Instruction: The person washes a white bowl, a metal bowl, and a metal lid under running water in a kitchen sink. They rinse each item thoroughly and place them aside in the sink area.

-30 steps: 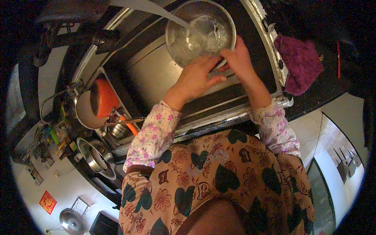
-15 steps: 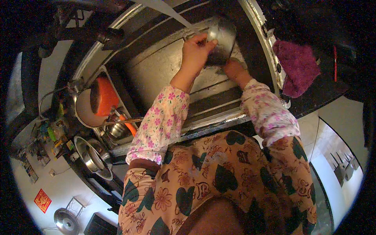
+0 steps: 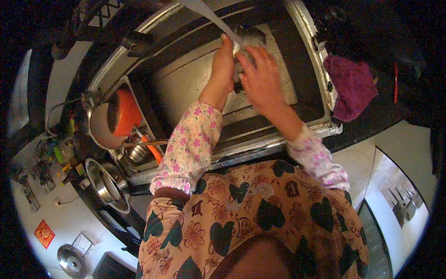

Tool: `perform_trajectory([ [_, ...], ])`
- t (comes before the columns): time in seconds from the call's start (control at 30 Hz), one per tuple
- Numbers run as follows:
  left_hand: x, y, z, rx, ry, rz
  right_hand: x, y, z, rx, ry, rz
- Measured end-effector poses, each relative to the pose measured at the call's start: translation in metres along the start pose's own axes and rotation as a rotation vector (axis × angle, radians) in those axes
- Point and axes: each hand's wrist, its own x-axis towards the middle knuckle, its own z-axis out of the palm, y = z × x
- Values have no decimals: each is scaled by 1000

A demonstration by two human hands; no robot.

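Well inside the sink rim [image 3: 303, 25], both hands [image 3: 223, 69] [image 3: 264, 83]

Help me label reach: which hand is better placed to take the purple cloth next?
Probably the right hand: the purple cloth lies right of the sink, and the left hand is farther from it.

Behind the left hand [image 3: 224, 66] and right hand [image 3: 261, 81], white sleeves [image 3: 189, 142] carry pink flowers. Farther back, a peach garment [image 3: 251, 209] bears dark green hearts and brown flowers.
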Motion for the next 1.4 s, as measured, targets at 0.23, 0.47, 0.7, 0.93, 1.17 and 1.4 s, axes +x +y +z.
perform_trajectory([
  [0.23,-39,3,-9,363,118,361,76,99,54,460,-540,323],
  [0.47,-18,8,-21,351,136,391,51,-7,11,189,-54,41],
  [0.7,-32,10,-40,-4,165,194,78,87,46,798,-243,669],
  [0.93,-17,22,-43,-437,175,84,4,-14,25,389,-79,58],
  [1.17,-30,17,-46,-422,107,79,27,49,31,555,-129,361],
  [1.4,-17,7,-39,-162,112,18,12,-14,-5,362,-129,-239],
])
